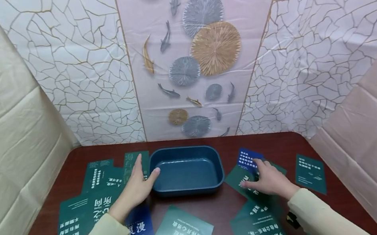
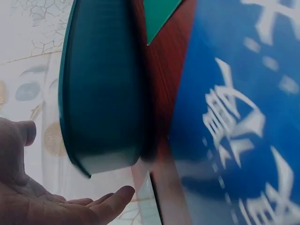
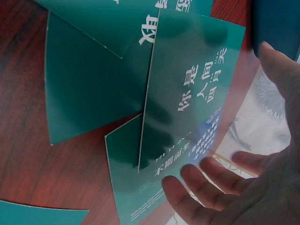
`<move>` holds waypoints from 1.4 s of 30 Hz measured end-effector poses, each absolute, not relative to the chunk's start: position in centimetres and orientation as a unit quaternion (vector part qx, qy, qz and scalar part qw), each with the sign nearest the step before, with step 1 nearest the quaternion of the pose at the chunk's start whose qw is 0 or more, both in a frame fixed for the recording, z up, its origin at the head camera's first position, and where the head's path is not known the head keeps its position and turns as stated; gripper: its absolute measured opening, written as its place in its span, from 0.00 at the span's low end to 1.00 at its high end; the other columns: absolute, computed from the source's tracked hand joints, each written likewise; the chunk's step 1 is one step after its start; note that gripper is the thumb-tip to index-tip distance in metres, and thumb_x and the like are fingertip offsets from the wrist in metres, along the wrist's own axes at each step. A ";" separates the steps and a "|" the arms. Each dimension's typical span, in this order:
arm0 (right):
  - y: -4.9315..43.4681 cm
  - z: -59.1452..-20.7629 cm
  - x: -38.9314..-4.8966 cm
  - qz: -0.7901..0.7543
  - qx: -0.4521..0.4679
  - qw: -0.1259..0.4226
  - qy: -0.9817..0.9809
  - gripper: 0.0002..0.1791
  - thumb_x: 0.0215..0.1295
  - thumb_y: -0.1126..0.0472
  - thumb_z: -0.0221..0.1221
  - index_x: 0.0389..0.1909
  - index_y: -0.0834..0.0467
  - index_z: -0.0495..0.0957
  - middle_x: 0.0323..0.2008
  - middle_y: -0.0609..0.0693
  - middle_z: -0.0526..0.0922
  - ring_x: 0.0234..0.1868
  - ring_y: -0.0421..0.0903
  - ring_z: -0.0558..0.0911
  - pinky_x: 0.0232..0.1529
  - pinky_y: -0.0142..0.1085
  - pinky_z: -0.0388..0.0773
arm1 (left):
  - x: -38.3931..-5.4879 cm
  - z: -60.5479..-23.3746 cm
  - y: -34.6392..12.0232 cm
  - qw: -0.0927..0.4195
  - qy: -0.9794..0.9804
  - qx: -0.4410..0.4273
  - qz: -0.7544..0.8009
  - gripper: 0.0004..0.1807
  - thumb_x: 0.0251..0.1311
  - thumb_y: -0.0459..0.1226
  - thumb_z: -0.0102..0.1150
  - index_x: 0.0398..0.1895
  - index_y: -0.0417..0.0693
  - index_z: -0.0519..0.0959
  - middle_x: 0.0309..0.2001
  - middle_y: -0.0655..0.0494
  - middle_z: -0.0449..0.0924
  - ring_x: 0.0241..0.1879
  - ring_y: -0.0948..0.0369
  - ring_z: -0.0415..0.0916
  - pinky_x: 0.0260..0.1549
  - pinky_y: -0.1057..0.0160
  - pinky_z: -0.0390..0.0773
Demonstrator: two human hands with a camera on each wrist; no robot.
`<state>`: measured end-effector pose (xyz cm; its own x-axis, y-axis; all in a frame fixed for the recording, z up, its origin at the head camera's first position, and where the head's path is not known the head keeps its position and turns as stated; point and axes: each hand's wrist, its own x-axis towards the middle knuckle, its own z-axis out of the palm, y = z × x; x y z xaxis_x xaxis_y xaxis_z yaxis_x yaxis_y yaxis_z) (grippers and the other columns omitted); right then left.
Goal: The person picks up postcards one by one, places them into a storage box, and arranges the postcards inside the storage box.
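Blue card, right of frame centre, lies just up-left of the parted, empty-looking fingers of the right hand (contact unclear, long axis too), that hand the nearer; left hand, fingers spread, by the left end of the crosswise tray.

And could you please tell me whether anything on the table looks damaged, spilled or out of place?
I see no spill or damage. The cards do look untidy, though: they lie at differing angles, several overlapping to either side of the tray, including beneath the right hand.
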<state>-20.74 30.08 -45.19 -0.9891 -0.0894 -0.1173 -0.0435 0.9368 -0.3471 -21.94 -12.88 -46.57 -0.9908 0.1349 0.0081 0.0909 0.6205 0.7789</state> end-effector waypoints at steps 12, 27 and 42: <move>30.5 -45.8 -20.5 -0.160 -0.016 0.099 0.982 0.59 0.43 0.31 0.69 0.67 0.66 0.60 0.54 0.67 0.70 0.48 0.59 0.74 0.46 0.58 0.74 | -23.9 -47.1 -11.0 0.042 0.897 0.019 0.439 0.48 0.69 0.52 0.50 0.77 0.45 0.31 0.75 0.35 0.37 0.72 0.39 0.42 0.63 0.37 0.52; 30.3 -46.0 -21.2 -0.147 -0.008 0.121 0.982 0.50 0.36 0.36 0.75 0.53 0.65 0.67 0.39 0.56 0.72 0.40 0.52 0.73 0.41 0.51 0.77 | -25.3 -47.0 -10.0 0.033 0.913 -0.002 0.407 0.44 0.66 0.40 0.54 0.75 0.37 0.42 0.71 0.32 0.50 0.66 0.37 0.58 0.59 0.39 0.63; 29.5 -45.7 -22.0 -0.127 0.011 0.146 0.981 0.52 0.34 0.40 0.76 0.53 0.69 0.64 0.38 0.59 0.73 0.41 0.56 0.73 0.44 0.55 0.75 | -26.8 -47.2 -9.3 0.087 0.948 -0.039 0.305 0.38 0.63 0.33 0.54 0.72 0.34 0.47 0.64 0.30 0.60 0.56 0.36 0.67 0.49 0.38 0.70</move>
<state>-22.04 29.51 -45.67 -0.9574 -0.0157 -0.2884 0.0581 0.9677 -0.2454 -26.80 -9.27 -47.25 -0.9817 -0.0216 -0.1893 -0.1279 0.8114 0.5704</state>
